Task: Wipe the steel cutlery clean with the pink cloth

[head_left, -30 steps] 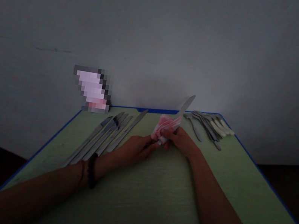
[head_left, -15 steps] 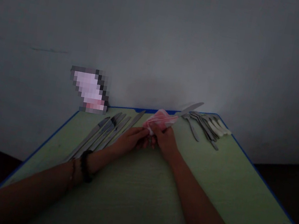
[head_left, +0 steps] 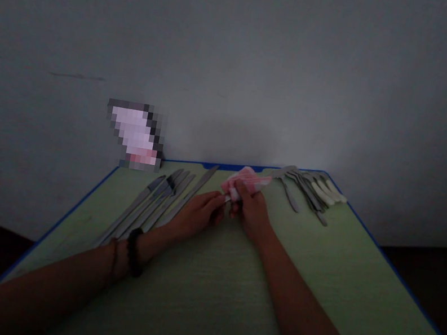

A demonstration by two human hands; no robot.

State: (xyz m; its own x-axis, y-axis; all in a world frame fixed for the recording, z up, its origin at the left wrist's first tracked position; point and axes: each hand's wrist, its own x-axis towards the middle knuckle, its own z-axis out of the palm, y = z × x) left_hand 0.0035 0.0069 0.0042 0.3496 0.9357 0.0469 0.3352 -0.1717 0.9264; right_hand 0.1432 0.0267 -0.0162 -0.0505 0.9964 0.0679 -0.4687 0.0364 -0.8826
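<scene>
Cloth (head_left: 249,179), one, pink with white, thin, crumpled in soft folds, a loose corner to the right; held above the far middle of the table (head_left: 205,301). Knife (head_left: 284,172), one, wrapped in the cloth: middle hidden, tip hard to make out against the forks (head_left: 307,190) behind; the showing blade dull grey and plain. Long axis slanting from near left to far right, blade end to the far right, the handle's short pale end at the near left. Right hand (head_left: 256,213), one, closed, thumb pressed on top of the cloth, other fingers mostly hidden beneath. Left hand (head_left: 199,212), one, closed, thumb and fingertips pinched on the handle end, lower fingers curled in shadow. Knives (head_left: 145,200), a slanted row to the left, lower handles partly covered by the left forearm; count uncertain. Forks, a heap at the far right, overlapping, some pale-handled; one piece lying apart to the left of it. Bracelet (head_left: 134,252), dark, on the left wrist. Device (head_left: 135,132), far left, blurred into blocks, screen unreadable. Both forearms cut off at the near edge; light dim throughout.
</scene>
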